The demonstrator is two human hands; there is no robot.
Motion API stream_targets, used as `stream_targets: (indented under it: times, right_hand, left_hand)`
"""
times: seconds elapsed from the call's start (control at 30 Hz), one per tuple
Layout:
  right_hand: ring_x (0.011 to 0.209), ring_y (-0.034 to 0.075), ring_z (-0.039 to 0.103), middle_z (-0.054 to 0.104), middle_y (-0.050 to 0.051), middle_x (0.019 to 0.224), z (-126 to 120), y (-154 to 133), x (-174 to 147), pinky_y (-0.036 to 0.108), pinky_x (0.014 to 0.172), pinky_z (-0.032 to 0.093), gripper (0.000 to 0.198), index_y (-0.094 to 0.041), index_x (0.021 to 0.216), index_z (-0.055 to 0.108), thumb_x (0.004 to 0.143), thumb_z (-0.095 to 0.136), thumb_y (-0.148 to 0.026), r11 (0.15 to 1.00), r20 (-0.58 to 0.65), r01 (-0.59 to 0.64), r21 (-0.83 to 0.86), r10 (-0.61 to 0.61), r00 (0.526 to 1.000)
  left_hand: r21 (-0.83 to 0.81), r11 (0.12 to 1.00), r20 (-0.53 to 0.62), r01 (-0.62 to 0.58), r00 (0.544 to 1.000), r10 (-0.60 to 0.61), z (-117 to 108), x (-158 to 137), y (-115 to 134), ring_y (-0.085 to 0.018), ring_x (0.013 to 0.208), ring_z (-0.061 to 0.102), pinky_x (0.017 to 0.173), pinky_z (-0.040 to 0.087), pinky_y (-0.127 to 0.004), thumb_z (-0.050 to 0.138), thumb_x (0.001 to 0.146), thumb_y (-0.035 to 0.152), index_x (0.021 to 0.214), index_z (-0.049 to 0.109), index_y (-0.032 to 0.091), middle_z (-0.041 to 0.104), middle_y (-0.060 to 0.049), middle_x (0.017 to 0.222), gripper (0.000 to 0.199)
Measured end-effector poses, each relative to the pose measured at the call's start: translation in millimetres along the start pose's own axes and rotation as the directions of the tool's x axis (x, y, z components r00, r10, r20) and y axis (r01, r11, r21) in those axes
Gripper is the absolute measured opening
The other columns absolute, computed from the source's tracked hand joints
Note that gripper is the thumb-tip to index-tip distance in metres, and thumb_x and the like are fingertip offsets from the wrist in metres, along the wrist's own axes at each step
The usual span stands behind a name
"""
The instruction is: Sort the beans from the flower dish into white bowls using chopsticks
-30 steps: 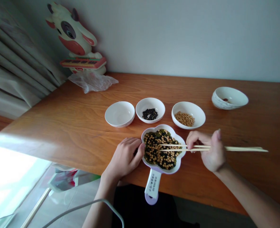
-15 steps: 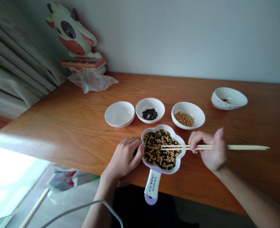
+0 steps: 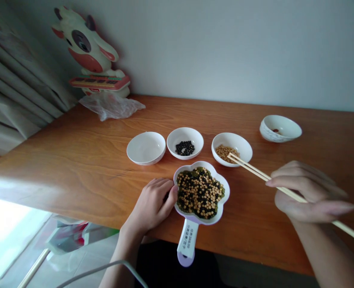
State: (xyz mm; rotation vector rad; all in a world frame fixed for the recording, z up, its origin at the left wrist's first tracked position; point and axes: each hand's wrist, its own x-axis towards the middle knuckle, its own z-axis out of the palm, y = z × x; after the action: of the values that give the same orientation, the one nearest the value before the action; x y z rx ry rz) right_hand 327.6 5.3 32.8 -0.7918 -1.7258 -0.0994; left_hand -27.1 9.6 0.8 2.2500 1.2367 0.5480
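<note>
My right hand is closed around a pair of pale chopsticks. Their tips are over the white bowl of tan soybeans; whether a bean is between them I cannot tell. Just below that bowl lies a lilac-and-white flower-shaped dish with a labelled handle, filled with mixed tan, black and green beans. My left hand rests on the table with curled fingers, its thumb against the dish's left rim. A second white bowl contains black beans.
Left of the black-bean bowl stands a white bowl with nothing visible inside. A patterned bowl with a few reddish-brown bits sits at the back right. A cow-shaped toy keyboard and a crumpled plastic bag are at the back left.
My right hand has carried the chopsticks from the mixed beans up and over to the soybean bowl, and the chopsticks now slant. My left hand stays at the dish. The view has shifted slightly.
</note>
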Motion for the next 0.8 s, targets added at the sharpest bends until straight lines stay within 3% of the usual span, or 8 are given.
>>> stream_targets:
  times: [0.13, 0.27, 0.33, 0.4, 0.47, 0.53, 0.63, 0.8]
  right_hand:
    - [0.062, 0.025, 0.067, 0.070, 0.009, 0.061, -3, 11, -1, 0.041, 0.056, 0.044, 0.071, -0.026, 0.079, 0.078, 0.111, 0.020, -0.052, 0.947, 0.071, 0.178, -0.267, -0.165, 0.984]
    - [0.071, 0.029, 0.067, 0.074, 0.011, 0.072, -5, 9, -5, 0.045, 0.065, 0.045, 0.071, -0.028, 0.086, 0.080, 0.110, 0.018, -0.053, 0.932, 0.098, 0.094, -0.350, -0.064, 0.993]
    - [0.073, 0.030, 0.067, 0.073, 0.012, 0.074, -3, 1, -6, 0.046, 0.067, 0.044, 0.073, -0.029, 0.085, 0.080, 0.108, 0.019, -0.060, 0.956, 0.060, -0.038, -0.291, 0.057, 0.997]
    - [0.071, 0.029, 0.064, 0.071, 0.011, 0.073, 2, -8, -4, 0.045, 0.065, 0.042, 0.073, -0.030, 0.080, 0.080, 0.105, 0.024, -0.069, 0.970, -0.012, -0.215, -0.115, 0.215, 0.977]
    - [0.065, 0.026, 0.060, 0.068, 0.009, 0.069, 10, -16, -3, 0.044, 0.062, 0.039, 0.072, -0.030, 0.076, 0.079, 0.103, 0.028, -0.072, 0.924, -0.011, -0.355, 0.144, 0.360, 0.933]
    - [0.060, 0.024, 0.056, 0.064, 0.007, 0.064, 21, -23, -2, 0.042, 0.060, 0.038, 0.071, -0.029, 0.073, 0.079, 0.104, 0.030, -0.070, 0.826, 0.090, -0.455, 0.332, 0.453, 0.887]
    - [0.057, 0.022, 0.055, 0.063, 0.006, 0.060, 35, -30, -6, 0.039, 0.057, 0.040, 0.073, -0.027, 0.070, 0.078, 0.105, 0.029, -0.067, 0.728, 0.264, -0.560, 0.394, 0.494, 0.828]
    - [0.062, 0.022, 0.062, 0.069, 0.006, 0.066, 48, -32, -21, 0.038, 0.060, 0.044, 0.069, -0.024, 0.071, 0.076, 0.108, 0.029, -0.060, 0.721, 0.384, -0.600, 0.347, 0.474, 0.792]
  left_hand:
    - [0.005, 1.000, 0.001, -0.001, 1.000, 0.001, 0, 0, 0, -0.018, 0.074, 0.051, 0.078, 0.038, -0.034, 0.035, 0.112, 0.032, 0.078, 0.043, 0.021, 0.056, -0.001, 0.077, 0.037]
    - [0.018, 1.000, -0.002, 0.002, 1.000, -0.002, -1, -1, 0, -0.019, 0.074, 0.052, 0.077, 0.038, -0.034, 0.036, 0.112, 0.032, 0.078, 0.044, 0.022, 0.056, -0.002, 0.076, 0.036]
    - [0.023, 1.000, -0.006, 0.001, 1.000, -0.001, -1, 0, 1, -0.019, 0.073, 0.052, 0.076, 0.039, -0.034, 0.037, 0.111, 0.032, 0.078, 0.044, 0.022, 0.057, -0.002, 0.076, 0.036]
    - [0.022, 1.000, -0.008, -0.002, 1.000, 0.002, -1, 0, 1, -0.019, 0.073, 0.052, 0.076, 0.039, -0.034, 0.037, 0.111, 0.031, 0.077, 0.044, 0.022, 0.057, -0.002, 0.076, 0.036]
    - [0.019, 1.000, -0.009, -0.001, 1.000, 0.001, -1, 0, 1, -0.018, 0.074, 0.053, 0.077, 0.039, -0.034, 0.036, 0.111, 0.031, 0.078, 0.044, 0.021, 0.057, -0.002, 0.077, 0.036]
    - [0.016, 1.000, -0.010, 0.002, 1.000, -0.002, -1, 0, 1, -0.018, 0.074, 0.052, 0.078, 0.039, -0.034, 0.036, 0.112, 0.032, 0.078, 0.043, 0.021, 0.057, -0.001, 0.077, 0.036]
    - [0.012, 1.000, -0.003, 0.006, 1.000, -0.006, -1, 0, 1, -0.018, 0.075, 0.052, 0.077, 0.039, -0.034, 0.036, 0.112, 0.033, 0.078, 0.043, 0.021, 0.056, -0.001, 0.077, 0.037]
    - [0.009, 1.000, -0.004, 0.008, 1.000, -0.008, 0, 0, 1, -0.018, 0.074, 0.051, 0.077, 0.039, -0.033, 0.036, 0.112, 0.033, 0.077, 0.043, 0.021, 0.056, -0.001, 0.077, 0.037]
